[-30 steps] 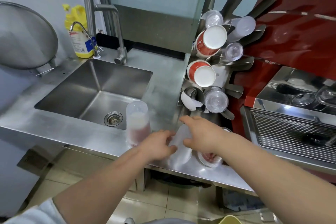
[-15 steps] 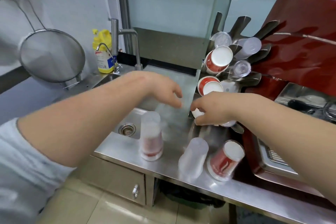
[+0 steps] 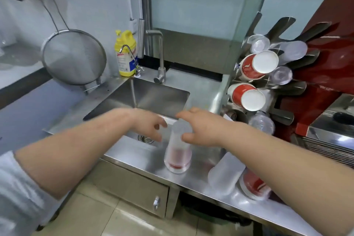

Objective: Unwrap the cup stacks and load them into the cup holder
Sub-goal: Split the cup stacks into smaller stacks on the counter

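An upright cup stack (image 3: 177,156) in cloudy plastic wrap, red cups showing at its base, stands on the steel counter (image 3: 138,157) in front of the sink. My right hand (image 3: 199,128) has its thumb and fingers around the top of this stack. My left hand (image 3: 151,123) hovers just left of the top with its fingers apart, holding nothing. A second wrapped clear stack (image 3: 225,174) lies on its side to the right, beside a lying red cup stack (image 3: 253,186). The metal cup holder (image 3: 283,28) at the right carries red cups (image 3: 249,67) and clear cups (image 3: 261,122).
The sink (image 3: 153,97) with its faucet (image 3: 159,57) lies behind my hands. A yellow soap bottle (image 3: 125,53) and a hanging mesh strainer (image 3: 74,57) are at the back left. A red machine (image 3: 333,67) stands at the right. A drawer (image 3: 132,189) sits under the counter.
Both hands came down and left, away from the cup holder, to the top of the upright wrapped stack. The camera has shifted, so the sink now shows fully.
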`<state>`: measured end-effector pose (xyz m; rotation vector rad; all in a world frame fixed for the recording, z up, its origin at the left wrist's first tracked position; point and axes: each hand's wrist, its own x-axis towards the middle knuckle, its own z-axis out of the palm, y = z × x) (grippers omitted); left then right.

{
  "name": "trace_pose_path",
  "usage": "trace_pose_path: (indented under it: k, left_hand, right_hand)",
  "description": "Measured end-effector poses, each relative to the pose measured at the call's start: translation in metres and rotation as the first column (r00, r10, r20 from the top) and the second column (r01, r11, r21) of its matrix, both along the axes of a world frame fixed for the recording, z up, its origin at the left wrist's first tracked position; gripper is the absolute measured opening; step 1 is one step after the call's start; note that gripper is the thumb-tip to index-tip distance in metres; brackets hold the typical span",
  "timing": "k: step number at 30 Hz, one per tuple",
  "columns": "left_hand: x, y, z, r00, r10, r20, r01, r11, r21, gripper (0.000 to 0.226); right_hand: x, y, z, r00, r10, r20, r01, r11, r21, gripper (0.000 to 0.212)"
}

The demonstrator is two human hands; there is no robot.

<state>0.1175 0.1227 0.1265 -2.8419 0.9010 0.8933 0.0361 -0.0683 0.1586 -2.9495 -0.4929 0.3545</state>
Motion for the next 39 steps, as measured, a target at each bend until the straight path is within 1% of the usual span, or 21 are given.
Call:
trace_pose_path:
  k: [2,4,6,8,11,12,14,16,20,25,28,34,39]
  left_hand:
    - [-0.011,0.002,-0.038,0.996,0.065,-0.053,-0.072,0.988,-0.138,0.074]
    - [-0.026,0.0,-0.072,0.984,0.147,-0.1,-0.171,0.935,-0.311,0.07]
    - [-0.041,-0.003,-0.101,0.958,0.231,-0.169,-0.284,0.833,-0.475,0.064]
    - [-0.051,-0.005,-0.127,0.925,0.282,-0.254,-0.379,0.713,-0.59,0.066]
    - [-0.062,-0.009,-0.146,0.843,0.353,-0.406,-0.538,0.511,-0.671,0.075]
    - [-0.065,-0.01,-0.148,0.816,0.371,-0.444,-0.577,0.463,-0.673,0.081]
    - [-0.07,-0.011,-0.15,0.784,0.392,-0.481,-0.617,0.413,-0.67,0.088]
    - [-0.071,-0.01,-0.148,0.774,0.408,-0.484,-0.628,0.394,-0.672,0.08]
    - [-0.069,-0.01,-0.141,0.787,0.405,-0.465,-0.608,0.384,-0.694,0.065]
    - [-0.068,-0.007,-0.125,0.816,0.391,-0.426,-0.566,0.387,-0.728,0.064]
    - [-0.068,-0.007,-0.12,0.82,0.399,-0.41,-0.552,0.365,-0.749,0.053]
    - [-0.065,-0.007,-0.116,0.81,0.408,-0.421,-0.564,0.348,-0.749,0.056]
    - [-0.065,-0.006,-0.115,0.826,0.408,-0.388,-0.539,0.374,-0.754,0.061]
  right_hand:
    - [0.002,0.006,-0.015,0.999,-0.032,-0.01,0.033,0.998,0.051,0.07]
    - [0.003,0.009,-0.028,0.997,-0.069,-0.017,0.071,0.994,0.087,0.073]
    - [0.004,0.011,-0.039,0.994,-0.107,-0.021,0.109,0.986,0.124,0.074]
    - [0.003,0.012,-0.048,0.989,-0.148,-0.018,0.149,0.972,0.182,0.073]
    - [-0.001,0.016,-0.059,0.974,-0.228,0.006,0.217,0.936,0.278,0.072]
    - [-0.002,0.017,-0.061,0.968,-0.249,0.016,0.232,0.924,0.303,0.072]
    - [-0.005,0.018,-0.064,0.961,-0.273,0.031,0.248,0.911,0.33,0.071]
    - [-0.005,0.019,-0.064,0.959,-0.281,0.036,0.253,0.906,0.338,0.07]
    - [-0.006,0.021,-0.062,0.959,-0.278,0.05,0.244,0.907,0.344,0.07]
    - [-0.006,0.021,-0.055,0.958,-0.278,0.067,0.238,0.905,0.353,0.07]
    - [-0.005,0.02,-0.047,0.959,-0.272,0.082,0.227,0.906,0.358,0.069]
    - [-0.004,0.017,-0.038,0.96,-0.264,0.093,0.214,0.906,0.364,0.068]
    - [-0.004,0.015,-0.033,0.96,-0.265,0.094,0.214,0.905,0.368,0.068]
